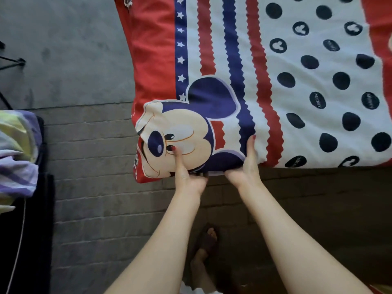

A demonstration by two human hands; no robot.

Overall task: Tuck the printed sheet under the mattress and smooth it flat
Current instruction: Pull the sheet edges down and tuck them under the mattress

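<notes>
**Inspector A:** We start with the printed sheet [265,81]. It covers the top of the mattress [212,169] and wraps over its near edge and near-left corner. Across the dotted and striped areas we see it lying fairly flat. At the near-left corner, where the cartoon face is printed, it bulges and creases.

**Inspector B:** Agreed. We judge the tuck along the near edge to be in progress, not finished. The underside is hidden, so we cannot tell how much cloth is already under. Smoothing of the corner looks to be left to do.

**Inspector A:** Now the hands. The left hand [186,172] holds the near edge by the corner, thumb laid up on the printed face, fingers curled below the edge out of sight. The right hand [246,164] grips the same edge just beside it, thumb stretched up on the top, fingers wrapped under.

**Inspector B:** Both forearms reach forward, nearly straight. We note the brick-pattern floor [101,187] beneath, a sandalled foot [209,240] near the bed, and striped bedding [17,153] off to the left.
</notes>
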